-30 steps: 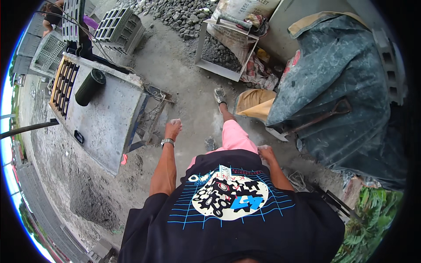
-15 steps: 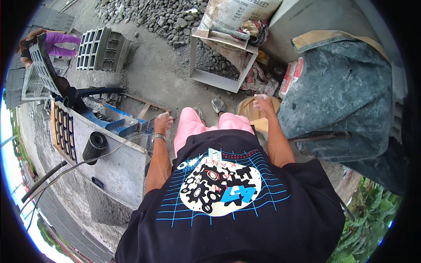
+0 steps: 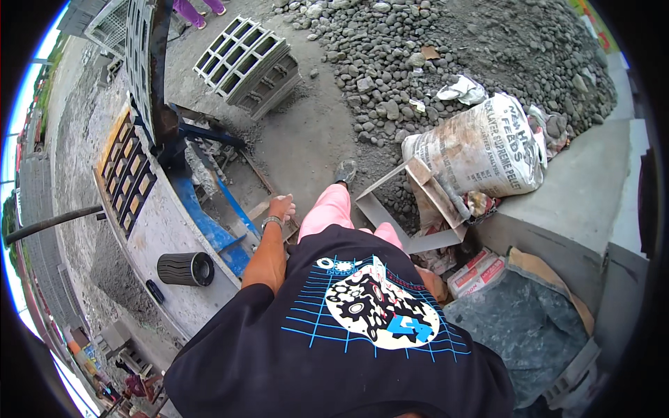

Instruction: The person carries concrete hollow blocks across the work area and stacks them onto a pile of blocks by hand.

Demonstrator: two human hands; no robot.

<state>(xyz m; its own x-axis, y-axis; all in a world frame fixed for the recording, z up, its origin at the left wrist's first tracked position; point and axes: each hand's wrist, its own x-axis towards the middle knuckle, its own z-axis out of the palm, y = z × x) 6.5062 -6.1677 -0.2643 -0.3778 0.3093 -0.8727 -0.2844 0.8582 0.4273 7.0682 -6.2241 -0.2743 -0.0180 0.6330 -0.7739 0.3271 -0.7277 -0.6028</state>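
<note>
My left hand (image 3: 281, 207), with a watch (image 3: 272, 221) at the wrist, hangs beside my pink-clad leg (image 3: 327, 209). Its fingers are loosely curled and hold nothing that I can see. Closest to it is the blue metal frame (image 3: 209, 221) of a pale-topped work table (image 3: 164, 230). My right hand is not visible; my black shirt (image 3: 279, 334) covers that side. A rectangular box-like frame (image 3: 435, 242) without a top lies ahead of my right leg. Against it leans a full white feed sack (image 3: 481, 150).
Stacked hollow concrete blocks (image 3: 247, 66) stand ahead left. A gravel pile (image 3: 390, 83) spreads ahead. The table bears a black cylinder (image 3: 185, 269) and a black grid mould (image 3: 127, 174). At right lie a dusty tarp (image 3: 523, 331) and a concrete ledge (image 3: 564, 181). Another person's purple trousers (image 3: 188, 10) show far off.
My view has swung right and I have stepped forward, one foot ahead. The sack and gravel show more fully. My right hand, spread before, has dropped out of sight.
</note>
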